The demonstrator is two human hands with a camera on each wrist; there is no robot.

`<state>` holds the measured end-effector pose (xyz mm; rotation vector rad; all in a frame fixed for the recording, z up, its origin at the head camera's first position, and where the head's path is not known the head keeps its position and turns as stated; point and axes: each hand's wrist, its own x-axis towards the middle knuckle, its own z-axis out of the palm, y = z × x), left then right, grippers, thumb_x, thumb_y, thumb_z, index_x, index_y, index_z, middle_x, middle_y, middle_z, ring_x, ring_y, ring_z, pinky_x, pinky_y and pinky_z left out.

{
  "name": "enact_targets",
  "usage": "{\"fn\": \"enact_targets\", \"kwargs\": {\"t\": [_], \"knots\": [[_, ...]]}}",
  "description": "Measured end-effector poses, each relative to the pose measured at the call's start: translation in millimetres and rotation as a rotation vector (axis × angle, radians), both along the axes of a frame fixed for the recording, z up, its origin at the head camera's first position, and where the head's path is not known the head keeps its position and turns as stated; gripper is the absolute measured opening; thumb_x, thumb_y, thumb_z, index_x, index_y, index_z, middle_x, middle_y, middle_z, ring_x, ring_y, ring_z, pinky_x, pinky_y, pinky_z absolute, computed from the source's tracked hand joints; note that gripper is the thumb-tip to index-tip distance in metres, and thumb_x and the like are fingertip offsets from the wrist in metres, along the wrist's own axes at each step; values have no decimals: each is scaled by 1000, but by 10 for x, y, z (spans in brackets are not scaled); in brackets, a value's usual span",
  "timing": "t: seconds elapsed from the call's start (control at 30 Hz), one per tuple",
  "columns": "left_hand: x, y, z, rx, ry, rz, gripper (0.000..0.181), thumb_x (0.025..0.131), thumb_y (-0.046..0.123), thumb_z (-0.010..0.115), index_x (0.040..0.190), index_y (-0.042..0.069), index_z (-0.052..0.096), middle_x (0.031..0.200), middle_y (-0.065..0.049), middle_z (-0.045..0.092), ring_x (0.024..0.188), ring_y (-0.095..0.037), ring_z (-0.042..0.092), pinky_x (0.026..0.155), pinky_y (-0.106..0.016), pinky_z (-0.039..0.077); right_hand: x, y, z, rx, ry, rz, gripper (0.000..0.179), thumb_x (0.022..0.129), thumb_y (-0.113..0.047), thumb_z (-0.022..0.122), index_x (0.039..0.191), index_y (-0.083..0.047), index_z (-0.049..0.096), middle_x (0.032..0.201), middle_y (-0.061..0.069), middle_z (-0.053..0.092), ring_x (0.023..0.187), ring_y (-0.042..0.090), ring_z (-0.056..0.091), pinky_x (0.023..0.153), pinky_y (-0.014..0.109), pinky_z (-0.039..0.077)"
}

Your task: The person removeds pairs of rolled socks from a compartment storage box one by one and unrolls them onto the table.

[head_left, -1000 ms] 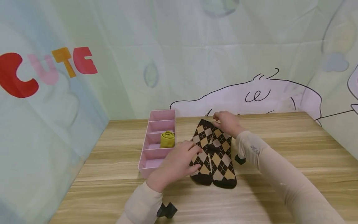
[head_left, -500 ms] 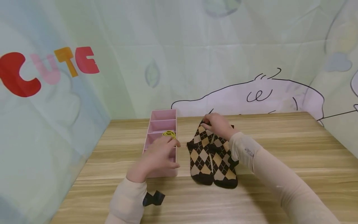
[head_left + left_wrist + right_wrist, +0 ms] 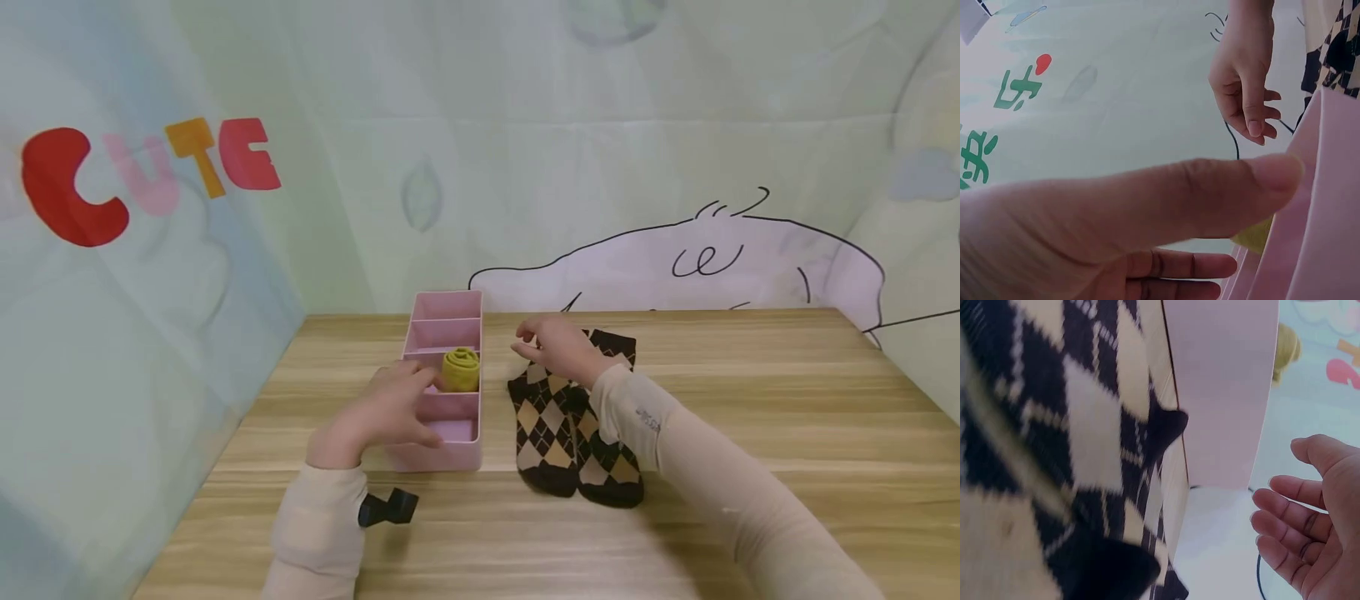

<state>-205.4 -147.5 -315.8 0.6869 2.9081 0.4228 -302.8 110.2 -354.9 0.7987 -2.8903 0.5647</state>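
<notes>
A: Anything in the left hand?
B: Nothing. Fingers relaxed, thumb well apart from them, at the left side of the pink box; hard to tell whether touching.
A: And inside the box?
B: Four compartments in a row from near to far. In the second from the near end, by the right wall, a yellow-green roll. Stands on end, coil facing up, probably kept so by tight winding, with the dividers as a stop against toppling.
A: And the right hand?
B: Over the far part of the argyle socks, also without a hold: fingers loosely bent, a gap between them and the thumb.
A: Lying how, those socks?
B: Flat on the wooden table, just right of the box, side by side, cuffs far, toes near. Presumably laid out so to match as a pair, within easy reach of both hands.
</notes>
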Motion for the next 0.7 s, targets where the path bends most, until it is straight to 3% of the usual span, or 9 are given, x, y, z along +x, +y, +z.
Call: {"fn": "enact_targets", "kwargs": {"t": [0.17, 0.4, 0.53, 0.7], "knots": [[-8, -65, 22, -24, -36, 43, 62, 67, 30, 86, 117, 7, 58, 122, -11, 57, 119, -32, 47, 105, -51, 34, 27, -138, 21, -48, -37, 55, 39, 96, -35, 55, 116, -4, 65, 107, 10, 69, 88, 20, 65, 80, 37, 55], [-23, -110, 35, -43, -60, 53, 64, 66, 30, 86, 117, 4, 58, 121, -13, 58, 116, -33, 48, 103, -52, 36, 41, -320, 29, -86, -54, 140, 45, 94, -42, 57, 118, -4, 63, 108, 9, 69, 89, 18, 64, 79, 33, 54], [-20, -124, 26, -50, -74, 56, 62, 67, 30, 86, 116, 4, 58, 118, -12, 59, 112, -31, 47, 101, -51, 37, 45, -432, 31, -86, -81, 156, 45, 90, -45, 62, 114, -8, 64, 109, 6, 68, 90, 16, 62, 80, 31, 53], [-13, -139, 15, -68, -64, 65, 61, 66, 30, 86, 115, 3, 60, 117, -12, 58, 111, -31, 47, 100, -50, 37, 49, -562, 47, -39, -57, 169, 47, 85, -49, 67, 111, -10, 64, 107, 4, 69, 94, 19, 64, 85, 33, 52]]}}
